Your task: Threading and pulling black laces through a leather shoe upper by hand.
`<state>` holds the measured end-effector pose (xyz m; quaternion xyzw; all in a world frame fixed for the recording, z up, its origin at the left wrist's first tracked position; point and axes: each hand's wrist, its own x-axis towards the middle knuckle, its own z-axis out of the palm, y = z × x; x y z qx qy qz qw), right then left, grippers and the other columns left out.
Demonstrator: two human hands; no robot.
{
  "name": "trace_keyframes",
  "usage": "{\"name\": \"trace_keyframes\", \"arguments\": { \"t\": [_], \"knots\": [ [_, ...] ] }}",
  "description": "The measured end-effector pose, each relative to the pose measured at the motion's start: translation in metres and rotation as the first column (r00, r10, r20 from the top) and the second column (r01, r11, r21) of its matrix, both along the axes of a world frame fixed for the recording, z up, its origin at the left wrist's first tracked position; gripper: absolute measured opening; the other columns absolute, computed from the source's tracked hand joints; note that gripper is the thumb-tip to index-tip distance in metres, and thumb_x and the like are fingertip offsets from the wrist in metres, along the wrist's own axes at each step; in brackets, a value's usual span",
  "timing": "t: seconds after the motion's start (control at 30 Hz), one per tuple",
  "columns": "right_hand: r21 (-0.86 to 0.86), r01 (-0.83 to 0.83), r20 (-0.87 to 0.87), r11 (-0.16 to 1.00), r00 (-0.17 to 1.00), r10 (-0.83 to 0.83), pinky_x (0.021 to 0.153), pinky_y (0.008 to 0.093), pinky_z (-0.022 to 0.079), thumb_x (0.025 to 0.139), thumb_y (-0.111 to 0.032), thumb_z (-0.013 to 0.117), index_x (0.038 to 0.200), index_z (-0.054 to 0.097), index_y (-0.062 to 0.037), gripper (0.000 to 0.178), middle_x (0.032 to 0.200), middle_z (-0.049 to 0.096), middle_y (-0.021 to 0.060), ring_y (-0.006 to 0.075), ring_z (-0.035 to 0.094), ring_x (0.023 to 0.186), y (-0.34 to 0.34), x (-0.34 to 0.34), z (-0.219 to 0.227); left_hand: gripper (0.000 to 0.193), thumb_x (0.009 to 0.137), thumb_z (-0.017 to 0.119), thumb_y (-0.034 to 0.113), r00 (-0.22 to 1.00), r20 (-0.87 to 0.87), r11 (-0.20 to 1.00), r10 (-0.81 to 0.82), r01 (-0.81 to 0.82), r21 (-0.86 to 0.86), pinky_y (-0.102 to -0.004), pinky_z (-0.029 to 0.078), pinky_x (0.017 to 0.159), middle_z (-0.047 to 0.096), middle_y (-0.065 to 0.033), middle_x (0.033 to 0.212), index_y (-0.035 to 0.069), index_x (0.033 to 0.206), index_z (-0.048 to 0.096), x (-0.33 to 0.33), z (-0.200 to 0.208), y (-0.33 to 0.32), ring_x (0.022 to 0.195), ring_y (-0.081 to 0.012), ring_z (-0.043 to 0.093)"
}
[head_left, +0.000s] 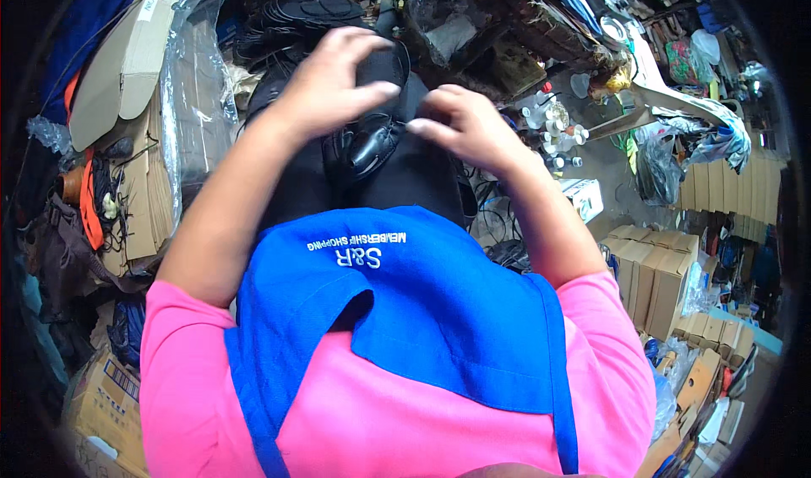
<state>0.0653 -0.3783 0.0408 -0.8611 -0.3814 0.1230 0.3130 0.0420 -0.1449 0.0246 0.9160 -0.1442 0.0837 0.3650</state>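
Hands meet over a glossy black shoe [365,144] resting on the person's dark-trousered lap, above the blue apron [405,309]. Left hand [325,81] has its grip clenched on the shoe's upright back part; right hand [463,127] pinches at its edge, fingers curled, though what they hold I cannot tell. Fitting or tugging seems in hand; any further pull calls for a steady left hold.

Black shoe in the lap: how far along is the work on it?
Done: cannot tell. In hand: the left hand grips the black shoe at its top, the right hand pinches beside it. Left: a stack of dark soles lies beyond, untouched.
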Motion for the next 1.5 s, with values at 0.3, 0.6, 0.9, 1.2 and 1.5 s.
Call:
{"name": "trace_keyframes", "arguments": {
  "t": [0.3, 0.6, 0.9, 1.2, 1.5],
  "knots": [
    [-0.027, -0.157, -0.041, 0.987, 0.987, 0.156, 0.060, 0.0408, 0.043, 0.083, -0.019, 0.059, 0.073, 0.052, 0.0031, 0.025, 0.067, 0.052, 0.0180, 0.0328, 0.054, 0.063, -0.011, -0.009, 0.004, 0.049, 0.079, 0.066, 0.019, 0.995, -0.083, 0.993, -0.047, 0.037, -0.112, -0.0380, 0.035, 0.105, 0.045, -0.0152, 0.128, 0.009, 0.124, 0.051, 0.014, -0.036, -0.024, 0.123, -0.0311, 0.044],
    [0.107, 0.196, -0.150, 0.975, 0.972, -0.179, 0.065, 0.0332, 0.047, 0.082, -0.010, 0.065, 0.103, 0.070, -0.0120, 0.022, 0.076, 0.056, 0.0087, 0.0210, 0.057, 0.071, -0.019, -0.027, 0.004, 0.042, 0.068, 0.078, 0.024, 0.925, -0.198, 0.937, -0.325, 0.344, 0.067, -0.0361, 0.046, 0.087, 0.061, -0.0109, 0.102, 0.011, 0.105, 0.062, 0.056, 0.004, -0.005, 0.102, -0.0263, 0.057],
    [-0.011, 0.133, 0.034, 0.991, 0.991, -0.133, 0.069, 0.0391, 0.049, 0.078, -0.013, 0.064, 0.101, 0.071, -0.0130, 0.024, 0.079, 0.057, 0.0134, 0.0303, 0.060, 0.077, -0.002, -0.013, -0.001, 0.019, 0.076, 0.070, 0.012, 0.772, -0.426, 0.875, -0.473, 0.467, -0.125, -0.0321, 0.045, 0.088, 0.061, -0.0077, 0.094, 0.006, 0.095, 0.068, 0.058, 0.013, 0.000, 0.094, -0.0215, 0.058],
    [-0.109, 0.172, 0.113, 0.979, 0.981, -0.160, 0.073, 0.0403, 0.050, 0.075, -0.012, 0.062, 0.093, 0.072, -0.0073, 0.021, 0.077, 0.059, 0.0147, 0.0316, 0.061, 0.078, 0.010, -0.020, 0.016, 0.030, 0.073, 0.065, 0.008, 0.738, -0.461, 0.860, -0.492, 0.496, -0.123, -0.0316, 0.045, 0.087, 0.058, -0.0078, 0.092, 0.011, 0.102, 0.072, 0.059, 0.014, 0.004, 0.091, -0.0217, 0.057],
    [0.017, 0.180, 0.133, 0.984, 0.975, -0.181, 0.070, 0.0403, 0.050, 0.074, -0.010, 0.066, 0.097, 0.071, -0.0122, 0.023, 0.077, 0.059, 0.0129, 0.0317, 0.060, 0.076, 0.008, -0.021, -0.013, 0.025, 0.077, 0.068, 0.013, 0.766, -0.468, 0.876, -0.442, 0.480, -0.042, -0.0311, 0.044, 0.085, 0.054, -0.0064, 0.090, 0.012, 0.102, 0.072, 0.061, 0.013, -0.002, 0.090, -0.0208, 0.054]
  ]
}}
